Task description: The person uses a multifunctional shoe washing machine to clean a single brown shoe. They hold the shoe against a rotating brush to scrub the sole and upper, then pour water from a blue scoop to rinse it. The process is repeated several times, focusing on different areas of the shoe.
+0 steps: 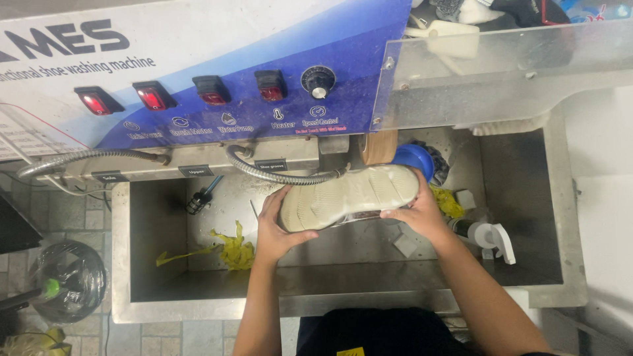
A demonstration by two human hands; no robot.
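Centrally, shoe (349,196) held sole-up and lengthwise across the steel sink (343,290), toe end at 3 o'clock, heel end at 9 o'clock. Left hand (277,227) clamped on the heel end, fingers (269,201) curled over the far edge, thumb pressed along the near edge of the sole. Right hand (419,214) clamped on the toe end, fingers wrapped around the far side. Sole pale, ribbed, soiled. Flexible metal hose (283,177) arching from the machine front to the shoe's far edge at 12 o'clock; contact cannot be told. Round brush wheel (379,146) just beyond the shoe at 1 o'clock, blue brush (415,159) beside it. Yellow cloth (232,250) on the sink floor at 8 o'clock of the shoe, well apart from it. White spray bottle (488,236) lying at 4 o'clock, near the right wrist. Control panel (264,99) at 11 o'clock, carrying four red rocker switches (153,97) and a black rotary knob (318,82).
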